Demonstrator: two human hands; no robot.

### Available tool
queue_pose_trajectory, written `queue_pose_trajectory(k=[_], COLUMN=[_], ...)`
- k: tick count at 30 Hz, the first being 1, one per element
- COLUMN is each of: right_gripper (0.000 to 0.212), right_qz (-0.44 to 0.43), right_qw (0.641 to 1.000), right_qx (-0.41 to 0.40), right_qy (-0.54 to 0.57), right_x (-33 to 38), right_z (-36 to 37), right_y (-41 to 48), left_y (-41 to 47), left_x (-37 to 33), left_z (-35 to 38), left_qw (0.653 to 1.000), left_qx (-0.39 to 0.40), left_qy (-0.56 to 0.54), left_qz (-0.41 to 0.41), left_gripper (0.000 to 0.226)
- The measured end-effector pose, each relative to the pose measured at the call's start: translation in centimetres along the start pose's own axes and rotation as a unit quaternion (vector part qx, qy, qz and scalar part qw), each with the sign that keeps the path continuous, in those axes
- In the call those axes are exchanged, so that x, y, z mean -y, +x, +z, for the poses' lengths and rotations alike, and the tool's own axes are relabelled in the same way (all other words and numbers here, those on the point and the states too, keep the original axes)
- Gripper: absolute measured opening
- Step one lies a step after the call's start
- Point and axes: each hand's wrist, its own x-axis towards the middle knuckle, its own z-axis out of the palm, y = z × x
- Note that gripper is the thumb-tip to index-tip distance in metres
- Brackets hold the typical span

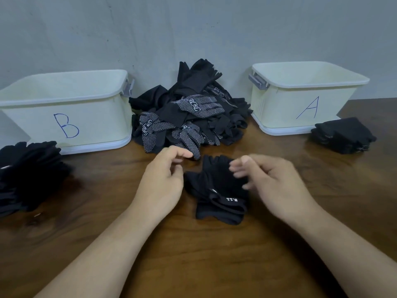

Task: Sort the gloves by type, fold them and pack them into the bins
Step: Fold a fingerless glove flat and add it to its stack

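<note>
Glove (pixel 214 183), black and fingerless, lies flat on the wooden table (pixel 193 259) between the two hands. Its long axis runs near to far: the short finger stubs point away toward the pile of gloves (pixel 189 112), and the cuff points toward the person. A wrist strap across the cuff carries white writing, "5.11", upside down from this view.

The left hand (pixel 165 181) sits just left of the glove with loosely bent fingers that hold nothing, its fingertips near a dotted glove at the pile's edge. The right hand (pixel 272 186) hovers at the glove's right side, fingers loosely curled and motion-blurred. I cannot tell whether they touch the cloth.

The bin marked B (pixel 64 117) stands far left and the bin marked A (pixel 305 104) far right, both letters hand-drawn in blue. The dotted gloves carry a white logo too small to read.
</note>
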Motion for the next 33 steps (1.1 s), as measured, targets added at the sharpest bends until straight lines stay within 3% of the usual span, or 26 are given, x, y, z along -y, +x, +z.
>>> queue_pose_trajectory(k=[3,6,11,15,18,21,26,31,33], right_gripper=[0.024,0.02,0.021,0.036,0.035,0.034,0.034,0.04,0.035], right_qz=[0.009,0.007,-0.002,-0.018,-0.06,-0.116,-0.164,-0.181,-0.186], right_qw=[1.0,0.995,0.988,0.977,0.978,0.97,0.932,0.916,0.914], right_qx=[-0.015,0.034,0.084,0.145,0.134,0.157,0.272,0.247,0.238], right_qy=[-0.013,-0.096,-0.13,-0.157,-0.148,-0.147,-0.174,-0.258,-0.27], right_x=[-1.5,-2.6,-2.5,-2.9,-2.5,-1.8,-0.5,-1.6,-2.1], right_z=[-1.5,-2.3,-2.1,-2.5,-2.8,-3.6,-4.7,-3.9,-3.6], right_y=[1.4,1.8,1.6,1.7,1.6,1.5,0.6,0.8,0.9], left_y=[-1.1,-1.9,-1.8,-0.9,-0.6,-0.6,-1.3,-1.5,-1.2], left_x=[-2.2,-3.4,-2.4,-2.0,-1.9,-1.5,-1.2,-1.8,-1.3], left_z=[0.3,0.4,-0.3,-1.4,-2.1,-1.7,0.4,2.0,1.5], left_qw=[0.989,0.97,0.945,0.946,0.942,0.943,0.957,0.967,0.977], left_qx=[-0.008,0.092,0.236,0.279,0.307,0.295,0.233,0.163,0.143], left_qy=[0.042,0.06,0.121,0.086,0.08,0.097,0.113,0.141,0.128], left_qz=[0.142,0.218,0.194,0.142,0.108,0.115,0.133,0.133,0.094], left_gripper=[0.033,0.015,0.017,0.025,0.035,0.038,0.038,0.062,0.071])
